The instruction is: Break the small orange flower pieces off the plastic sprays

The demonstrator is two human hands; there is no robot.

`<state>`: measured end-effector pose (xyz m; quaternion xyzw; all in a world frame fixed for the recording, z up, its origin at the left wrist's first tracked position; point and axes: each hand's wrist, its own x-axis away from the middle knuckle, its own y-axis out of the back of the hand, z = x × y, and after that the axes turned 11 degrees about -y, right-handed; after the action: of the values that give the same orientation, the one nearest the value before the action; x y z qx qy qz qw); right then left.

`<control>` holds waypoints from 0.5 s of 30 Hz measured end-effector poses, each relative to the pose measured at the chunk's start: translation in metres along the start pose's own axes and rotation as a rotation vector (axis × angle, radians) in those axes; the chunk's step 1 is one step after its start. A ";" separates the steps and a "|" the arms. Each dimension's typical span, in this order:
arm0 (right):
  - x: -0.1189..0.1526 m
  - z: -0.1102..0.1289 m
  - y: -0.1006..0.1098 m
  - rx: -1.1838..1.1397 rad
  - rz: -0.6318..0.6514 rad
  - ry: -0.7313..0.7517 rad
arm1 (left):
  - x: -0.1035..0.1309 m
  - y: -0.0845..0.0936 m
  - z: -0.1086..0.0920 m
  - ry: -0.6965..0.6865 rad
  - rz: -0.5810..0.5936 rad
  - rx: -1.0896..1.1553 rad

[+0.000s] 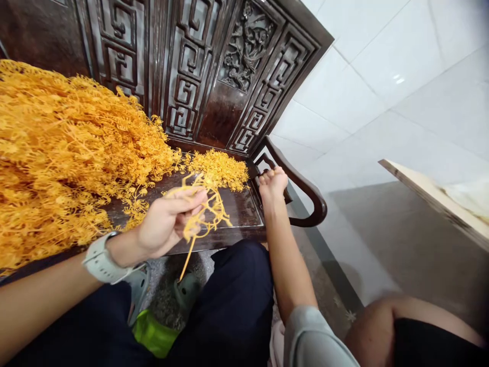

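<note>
My left hand [162, 221], with a pale watch on its wrist, pinches a yellow plastic flower sprig [214, 206] between thumb and fingers. The sprig has thin curling branches, and its straight stem hangs down past the bench's front edge. My right hand [273, 183] is closed in a fist beside the bench's curved armrest [315, 204]. Whatever it may hold is hidden by the curled fingers. Behind the sprig, a small heap of yellow plastic pieces [225, 168] lies on the dark wooden seat [240, 209]. To the left rises a large pile of similar yellow sprigs [76, 158].
A carved dark wooden backrest [210, 117] stands behind the seat. At the right is a light wooden board edge [431, 199]. Another person's bare knee [374, 321] shows at lower right. A bright green object [155, 334] lies on the floor between my legs.
</note>
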<state>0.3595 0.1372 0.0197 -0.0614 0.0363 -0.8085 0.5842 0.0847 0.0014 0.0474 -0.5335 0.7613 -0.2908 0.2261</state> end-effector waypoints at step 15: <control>0.025 -0.027 -0.009 0.124 0.633 -0.170 | 0.002 0.041 -0.029 0.051 0.045 -0.116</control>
<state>0.3397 0.1158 -0.0048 -0.0786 -0.0449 -0.5797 0.8098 0.0372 0.0164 0.0408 -0.5208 0.7943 -0.2545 0.1820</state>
